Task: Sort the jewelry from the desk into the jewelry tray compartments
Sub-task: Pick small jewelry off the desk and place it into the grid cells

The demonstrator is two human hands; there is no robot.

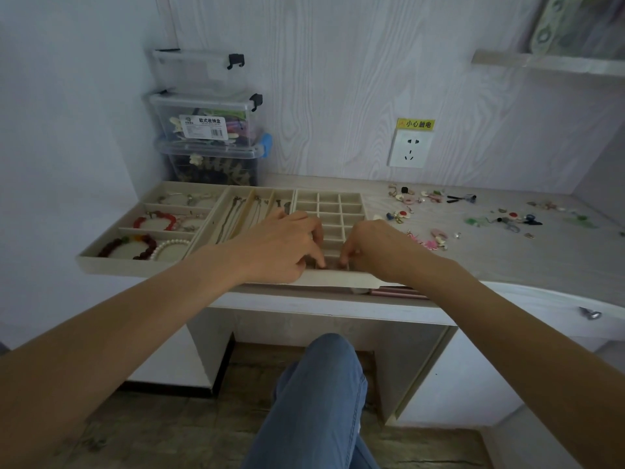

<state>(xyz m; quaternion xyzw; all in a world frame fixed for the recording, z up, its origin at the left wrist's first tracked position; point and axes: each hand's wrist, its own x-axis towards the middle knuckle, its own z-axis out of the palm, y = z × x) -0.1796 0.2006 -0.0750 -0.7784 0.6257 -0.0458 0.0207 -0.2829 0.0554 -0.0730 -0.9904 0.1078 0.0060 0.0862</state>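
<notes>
Fingers of the left hand are curling down into the nearest row of small compartments of the jewelry tray, and the right hand is doing likewise just beside it. Whether either is pinching a piece I cannot tell; the fingertips are hiding it. Loose jewelry is lying scattered on the table to the right and farther back, well apart from the tray. The right hand is sitting nearer that scatter, so the coming reach likely falls to it, rightward and away.
</notes>
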